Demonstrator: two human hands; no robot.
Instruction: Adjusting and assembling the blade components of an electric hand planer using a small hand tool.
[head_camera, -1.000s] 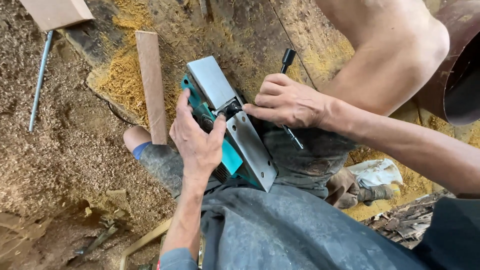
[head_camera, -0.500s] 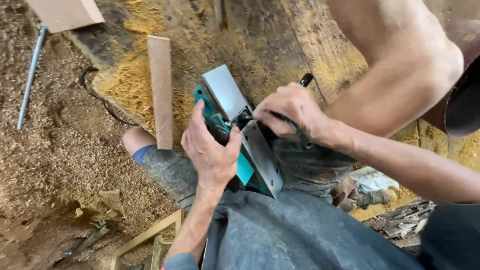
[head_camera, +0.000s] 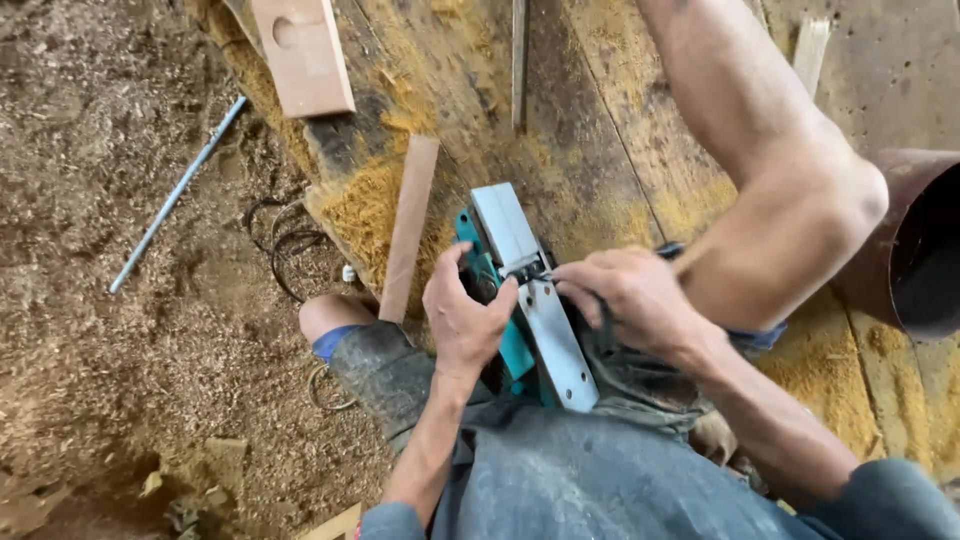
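Left hand (head_camera: 462, 322) clasps an upturned teal planer (head_camera: 525, 300); right hand (head_camera: 628, 300) pinches something, perhaps a tool, at its blade. Plank (head_camera: 408, 228) and cable (head_camera: 285, 245) lie beside.

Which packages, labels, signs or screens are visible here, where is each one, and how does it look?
None can be made out. The teal and grey power planer, lying sole up on the person's lap between the left hand and the right hand, shows no readable label; around it are only wood pieces and sawdust.

Smooth metal planer sole (head_camera: 530, 300), rough sawdust (head_camera: 120, 330)
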